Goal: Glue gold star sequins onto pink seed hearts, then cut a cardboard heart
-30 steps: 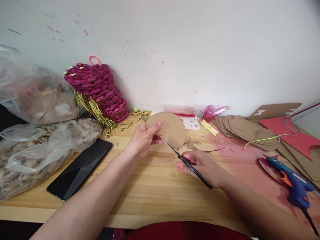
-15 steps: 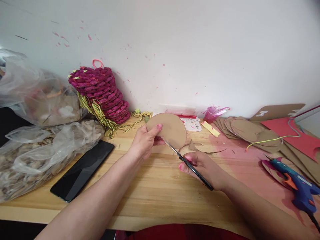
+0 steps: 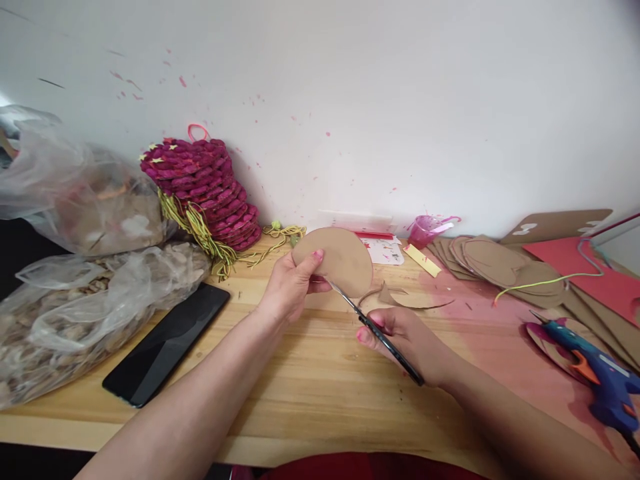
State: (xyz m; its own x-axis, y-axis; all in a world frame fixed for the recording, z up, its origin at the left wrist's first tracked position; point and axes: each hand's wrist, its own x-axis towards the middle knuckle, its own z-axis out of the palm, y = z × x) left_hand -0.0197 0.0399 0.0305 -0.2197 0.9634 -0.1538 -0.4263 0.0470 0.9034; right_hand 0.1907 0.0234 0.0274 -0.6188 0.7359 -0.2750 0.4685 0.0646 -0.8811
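Observation:
My left hand (image 3: 295, 280) pinches the left side of a round brown cardboard disc (image 3: 345, 260), thumb on top and fingers beneath. In my right hand (image 3: 400, 333) is a pair of scissors with black handles (image 3: 370, 325). Their blades meet the disc's lower edge, close to my left fingertips; whether they are parted there I cannot tell. Thin curved cardboard offcuts (image 3: 405, 300) lie on the table just beyond my right hand.
Left: plastic bags (image 3: 100, 313), a black phone (image 3: 167, 343). Behind stand stacked magenta pieces (image 3: 205, 190) with yellow-green strings. Right: a pink cup (image 3: 425, 230), cardboard discs (image 3: 493, 259), red sheet (image 3: 575, 263), blue glue gun (image 3: 595, 367). A white wall (image 3: 400, 100) closes the back.
The camera view has shifted very slightly. Both hands, the disc and the scissors hold almost the same position, with the blades still at the disc's lower edge.

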